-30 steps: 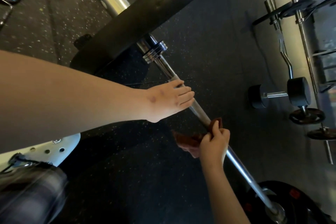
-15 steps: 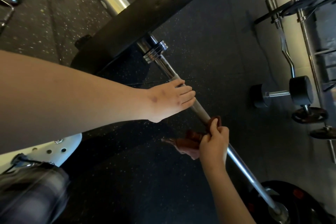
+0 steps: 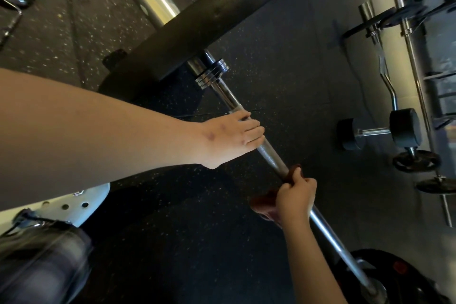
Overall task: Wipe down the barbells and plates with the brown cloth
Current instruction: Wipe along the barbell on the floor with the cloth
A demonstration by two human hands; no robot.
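A chrome barbell (image 3: 267, 157) runs diagonally across the black rubber floor, from a large black plate (image 3: 197, 24) at the top to another black plate (image 3: 404, 276) at the bottom right. My left hand (image 3: 232, 138) grips the bar below the collar, fingers curled over it. Further down the bar, my right hand (image 3: 294, 198) holds the brown cloth (image 3: 266, 202) wrapped around the shaft. Part of the cloth hangs below the hand.
A black dumbbell (image 3: 380, 132) lies on the floor to the right, beside a curl bar (image 3: 387, 74) and small plates (image 3: 415, 161). A straight bar (image 3: 419, 76) lies along the right edge. A white perforated bracket (image 3: 74, 202) sits lower left.
My right hand has slid the cloth slightly up the bar toward my left hand, then back down a little. The left hand has kept its place on the bar.
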